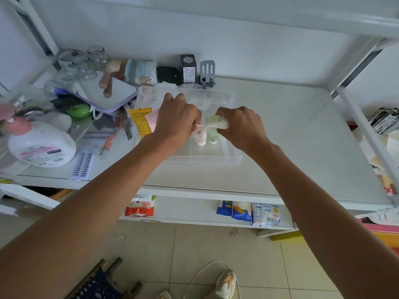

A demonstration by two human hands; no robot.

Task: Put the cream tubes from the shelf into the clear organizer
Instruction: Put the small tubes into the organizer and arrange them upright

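Note:
The clear organizer (216, 157) lies on the white shelf, with both my hands over it. Inside stand a white tube with pink flower print (200, 135) and a pale green tube (213, 134), side by side. My right hand (241, 124) grips a white and pale yellow tube (217, 121), held sideways above those two. My left hand (178, 117) is closed, its fingers touching the near end of that tube and the top of the flower tube. A yellow hand cream tube (141, 123) and a pink tube (152, 121) lie at the organizer's left edge, partly behind my left hand.
Left of the organizer lie a large lotion pump bottle (41, 145), a lash tray (83, 166), tweezers, a lilac mirror (105, 94) and glass jars (84, 61). A black box (188, 69) and grey stand (207, 73) sit behind. Packets fill the lower shelf (248, 212).

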